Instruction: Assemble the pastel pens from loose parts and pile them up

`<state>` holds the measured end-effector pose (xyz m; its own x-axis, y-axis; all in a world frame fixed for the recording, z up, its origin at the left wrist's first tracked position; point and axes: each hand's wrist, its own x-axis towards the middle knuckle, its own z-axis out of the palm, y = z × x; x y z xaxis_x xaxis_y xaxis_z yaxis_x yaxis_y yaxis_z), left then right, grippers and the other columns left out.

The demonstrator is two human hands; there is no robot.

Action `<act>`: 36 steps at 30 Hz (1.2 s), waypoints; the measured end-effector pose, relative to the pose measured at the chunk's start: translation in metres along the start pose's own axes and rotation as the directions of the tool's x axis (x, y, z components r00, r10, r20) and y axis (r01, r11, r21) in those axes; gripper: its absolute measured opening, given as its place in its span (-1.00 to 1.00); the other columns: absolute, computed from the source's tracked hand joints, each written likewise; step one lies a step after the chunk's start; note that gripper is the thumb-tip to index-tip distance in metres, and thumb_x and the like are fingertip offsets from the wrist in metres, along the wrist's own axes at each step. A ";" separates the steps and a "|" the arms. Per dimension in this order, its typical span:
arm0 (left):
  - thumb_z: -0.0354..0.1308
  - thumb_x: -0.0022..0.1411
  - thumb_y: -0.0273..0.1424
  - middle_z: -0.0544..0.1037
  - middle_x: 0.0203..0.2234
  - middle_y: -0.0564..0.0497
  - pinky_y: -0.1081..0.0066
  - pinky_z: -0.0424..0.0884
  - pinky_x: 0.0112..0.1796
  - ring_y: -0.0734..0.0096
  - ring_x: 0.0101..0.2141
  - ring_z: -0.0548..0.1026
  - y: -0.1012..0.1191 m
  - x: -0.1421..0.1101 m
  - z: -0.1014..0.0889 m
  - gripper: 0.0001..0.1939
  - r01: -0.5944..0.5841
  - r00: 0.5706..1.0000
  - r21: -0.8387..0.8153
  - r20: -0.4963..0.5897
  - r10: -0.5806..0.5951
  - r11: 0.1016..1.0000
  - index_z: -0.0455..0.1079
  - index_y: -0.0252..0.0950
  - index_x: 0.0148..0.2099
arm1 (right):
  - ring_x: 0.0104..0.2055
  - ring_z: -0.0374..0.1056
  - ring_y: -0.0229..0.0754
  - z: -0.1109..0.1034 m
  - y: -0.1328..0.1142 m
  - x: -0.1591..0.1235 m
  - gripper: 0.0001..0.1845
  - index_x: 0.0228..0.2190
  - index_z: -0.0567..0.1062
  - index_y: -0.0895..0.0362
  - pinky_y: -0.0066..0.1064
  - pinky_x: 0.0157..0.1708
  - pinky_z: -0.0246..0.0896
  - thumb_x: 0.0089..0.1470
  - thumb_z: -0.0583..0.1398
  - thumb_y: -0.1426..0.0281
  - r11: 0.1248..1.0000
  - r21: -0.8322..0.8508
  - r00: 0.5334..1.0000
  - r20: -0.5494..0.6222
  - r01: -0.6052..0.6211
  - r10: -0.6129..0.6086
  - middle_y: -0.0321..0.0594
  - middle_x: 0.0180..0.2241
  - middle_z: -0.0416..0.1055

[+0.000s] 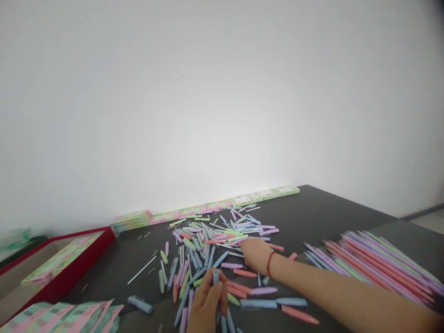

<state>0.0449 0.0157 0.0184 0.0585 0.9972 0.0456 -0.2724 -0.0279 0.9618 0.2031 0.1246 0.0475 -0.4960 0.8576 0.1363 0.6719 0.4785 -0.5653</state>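
Note:
My left hand (207, 303) is at the front of the table, its fingers closed around an upright light-blue pen barrel (216, 277). Farther forward, my right hand (257, 256) reaches down into a loose pile of pastel pen parts (199, 240), close to a purple piece (238, 241). Its fingertips are hidden behind the back of the hand, so I cannot see whether they grip anything. Blue, purple, green and coral caps and barrels lie around both hands, along with thin white refills (142, 269). A red band circles my right wrist.
To the right lies a bundle of long pastel pens (378, 266). A red-walled box (83, 254) with printed cartons inside stands at left, with pink-and-green packets (65, 317) before it. Flat cartons (194, 211) line the wall along the dark table's (333, 210) back edge.

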 end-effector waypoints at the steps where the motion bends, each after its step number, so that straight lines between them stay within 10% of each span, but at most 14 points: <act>1: 0.13 0.10 -0.18 0.17 -0.71 0.24 0.56 0.07 -0.63 0.61 -0.69 0.07 -0.002 0.001 0.000 -0.76 0.001 1.000 -0.018 0.000 -0.001 1.000 0.26 -0.25 -0.37 | -0.39 0.37 -0.11 -0.003 0.000 -0.002 -0.94 -0.53 0.48 0.18 -0.40 -0.41 0.18 -0.18 0.22 0.54 1.000 -0.023 1.000 0.017 -0.018 0.018 -0.11 -0.51 0.45; 8: 0.19 0.04 -0.07 0.12 -0.78 0.29 0.57 -0.02 -0.66 0.63 -0.73 0.00 -0.007 0.006 0.003 -0.57 0.001 0.998 0.006 -0.069 0.000 1.000 0.30 -0.28 -0.18 | -0.67 0.06 -0.42 -0.016 -0.024 -0.048 -0.87 -0.52 0.39 0.15 -0.60 -0.69 -0.09 -0.03 0.07 0.41 0.949 0.289 0.965 0.258 -0.124 0.047 -0.41 -0.66 0.23; 15: 0.05 0.17 -0.12 0.19 -0.74 0.23 0.51 0.00 -0.60 0.58 -0.69 0.10 -0.002 -0.005 0.009 -0.68 -0.025 0.999 0.156 0.032 0.020 0.987 0.29 -0.29 -0.24 | -0.71 -0.06 -0.46 0.001 -0.046 -0.067 -0.81 -0.51 0.29 0.15 -0.58 -0.71 -0.24 -0.03 0.15 0.29 0.499 0.853 0.986 0.166 -0.151 0.014 -0.47 -0.67 0.17; 23: -0.01 0.17 -0.23 0.23 -0.74 0.19 0.49 0.09 -0.54 0.54 -0.66 0.13 0.000 -0.007 0.011 -0.76 -0.033 0.993 0.251 0.116 0.004 0.967 0.24 -0.25 -0.46 | -0.69 -0.08 -0.45 0.001 -0.057 -0.055 -0.73 -0.54 0.25 0.14 -0.54 -0.67 -0.24 -0.01 0.17 0.24 0.551 0.832 0.997 -0.082 0.070 -0.003 -0.52 -0.70 0.07; 36: 0.09 0.09 -0.05 0.34 -0.73 0.09 0.42 0.25 -0.58 0.32 -0.63 0.29 0.028 -0.023 0.028 -0.71 -0.017 0.992 0.290 -0.112 0.051 0.957 0.40 -0.13 -0.45 | -0.66 -0.03 -0.44 0.024 -0.048 -0.057 -0.71 -0.48 0.27 0.15 -0.57 -0.65 -0.19 0.00 0.20 0.20 0.448 0.893 0.997 -0.011 0.045 -0.078 -0.50 -0.68 0.14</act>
<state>0.0625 -0.0099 0.0519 -0.0630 0.9959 0.0643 0.0167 -0.0634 0.9978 0.1861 0.0478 0.0479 -0.5410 0.8195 0.1894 -0.2129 0.0844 -0.9734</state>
